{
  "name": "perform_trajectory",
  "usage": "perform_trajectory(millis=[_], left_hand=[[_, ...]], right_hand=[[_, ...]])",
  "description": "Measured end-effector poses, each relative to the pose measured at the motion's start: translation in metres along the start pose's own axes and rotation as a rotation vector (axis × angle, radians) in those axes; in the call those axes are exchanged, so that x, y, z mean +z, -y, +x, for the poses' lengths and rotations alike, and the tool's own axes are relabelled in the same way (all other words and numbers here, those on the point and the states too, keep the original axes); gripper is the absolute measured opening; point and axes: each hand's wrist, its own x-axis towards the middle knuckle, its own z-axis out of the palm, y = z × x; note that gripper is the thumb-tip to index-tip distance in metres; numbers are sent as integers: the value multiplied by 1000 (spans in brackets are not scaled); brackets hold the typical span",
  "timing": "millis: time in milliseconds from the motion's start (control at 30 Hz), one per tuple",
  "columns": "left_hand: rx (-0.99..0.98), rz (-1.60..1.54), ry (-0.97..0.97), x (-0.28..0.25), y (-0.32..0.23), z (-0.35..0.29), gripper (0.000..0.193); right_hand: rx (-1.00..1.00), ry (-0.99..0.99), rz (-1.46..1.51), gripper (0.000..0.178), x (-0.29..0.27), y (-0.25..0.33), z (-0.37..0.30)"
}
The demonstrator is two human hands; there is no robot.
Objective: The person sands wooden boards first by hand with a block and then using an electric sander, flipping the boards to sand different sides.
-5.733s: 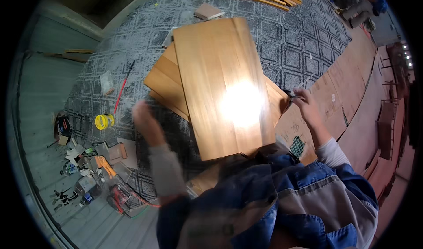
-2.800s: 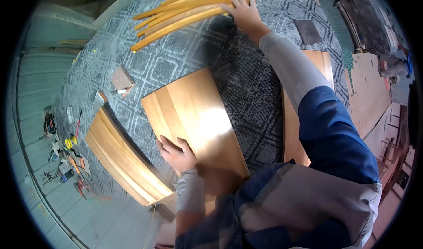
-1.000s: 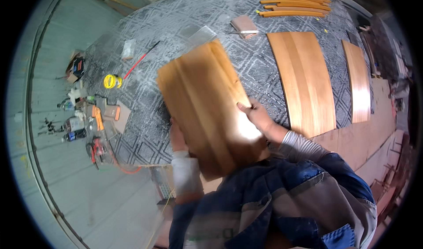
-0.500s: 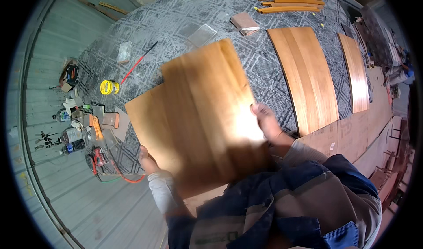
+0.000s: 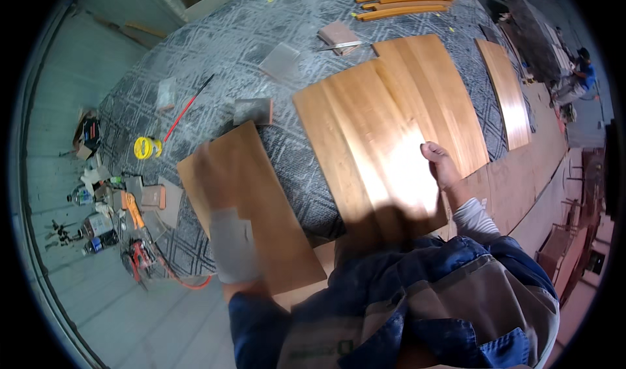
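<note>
A broad wooden panel (image 5: 365, 140) with pale and brown grain is tilted in front of me, brightly lit. My right hand (image 5: 443, 167) grips its right edge, thumb on the top face. Behind it, partly covered, a second wide panel (image 5: 450, 101) lies on the patterned cloth. To the left lies a smaller, darker wooden panel (image 5: 267, 219). My left hand (image 5: 218, 173) is over this smaller panel, smeared by motion, so its fingers cannot be made out. A grey and pinkish block (image 5: 253, 111) rests just beyond the smaller panel.
A narrow panel (image 5: 505, 95) and several curved wooden strips (image 5: 404, 0) lie farther off. A yellow tub (image 5: 147, 148), a red rod (image 5: 189, 108) and a red tool with a hose (image 5: 140, 261) sit at left. A person (image 5: 577, 78) is at far right.
The broad panel has swung right with my right hand, uncovering the smaller panel and the block. My left hand has come off the broad panel and moved up over the smaller one.
</note>
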Motion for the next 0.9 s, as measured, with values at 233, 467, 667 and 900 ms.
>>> perform_trajectory(millis=[233,467,667,900], left_hand=[[427,120,553,78,-46,100,84],[377,267,137,74,-44,142,92],[497,-54,136,102,-55,157,98],[311,151,261,140,-123,136,86]], right_hand=[[81,-126,19,22,34,-50,11],[-563,-434,-1113,16,65,13,-9],[-771,-558,-1330,61,36,14,56],[-616,-514,-1516,73,0,-5,92]])
